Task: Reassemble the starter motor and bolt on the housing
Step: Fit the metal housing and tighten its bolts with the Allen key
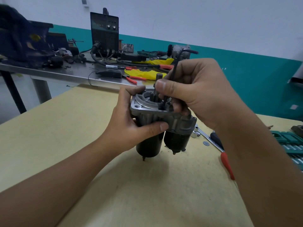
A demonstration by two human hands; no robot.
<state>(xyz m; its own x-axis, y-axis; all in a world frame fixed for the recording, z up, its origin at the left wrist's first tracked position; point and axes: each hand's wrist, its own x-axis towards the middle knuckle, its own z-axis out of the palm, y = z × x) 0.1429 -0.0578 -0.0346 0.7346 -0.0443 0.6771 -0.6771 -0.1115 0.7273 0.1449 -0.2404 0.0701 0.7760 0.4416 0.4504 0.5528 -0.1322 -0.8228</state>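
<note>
The left hand [131, 126] grips the starter motor [162, 126], the right hand [196, 94] pinches a hex key [172, 76], above a tan table [82, 128] (teal-banded wall [246, 71] behind).

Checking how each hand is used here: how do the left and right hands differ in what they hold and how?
The left hand wraps the starter motor from the side, thumb on its silver housing; the right hand pinches a black hex key from above. The left hand steadies the motor off the table; the right hand stands the key upright in the housing's top face. Both have curled fingers in a firm grip.
</note>
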